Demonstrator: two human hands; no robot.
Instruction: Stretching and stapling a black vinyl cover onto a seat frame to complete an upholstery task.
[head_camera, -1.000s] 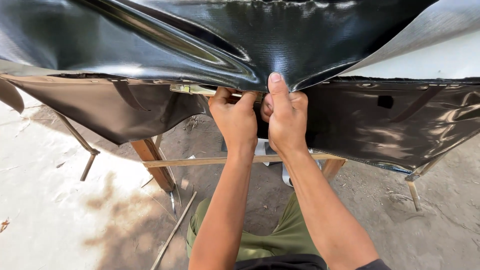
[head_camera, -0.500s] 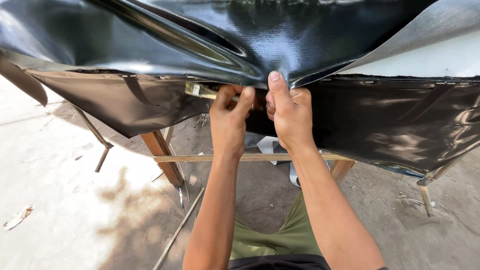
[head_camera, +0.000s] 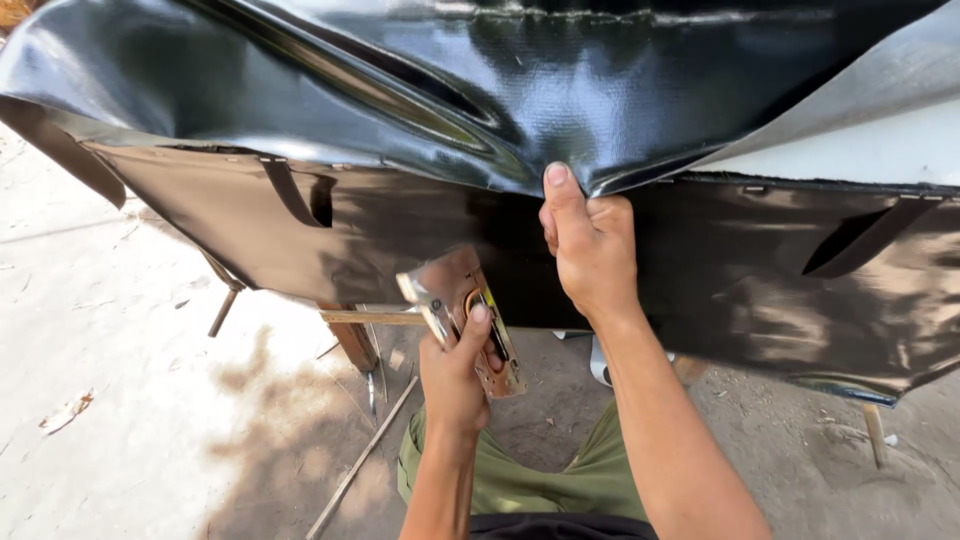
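A large glossy black sheet (head_camera: 420, 90) hangs over a frame and fills the top of the view. My right hand (head_camera: 588, 248) pinches a fold at the sheet's lower edge, thumb pointing up. Below and to the left, my left hand (head_camera: 455, 375) grips a shiny metal stapler-like tool (head_camera: 462, 310) with a brass-coloured part, held tilted just under the sheet and clear of it. A darker brown-black panel (head_camera: 400, 240) with strap loops hangs behind both hands.
Wooden legs and a crossbar (head_camera: 360, 325) of the frame stand under the sheet. A thin stick (head_camera: 360, 460) lies on the sandy ground. My green-trousered legs (head_camera: 540, 480) are below. A dry leaf (head_camera: 65, 412) lies at left.
My left hand has dropped away from the sheet's edge and now holds the metal tool out below it. My right hand keeps its pinch on the fold.
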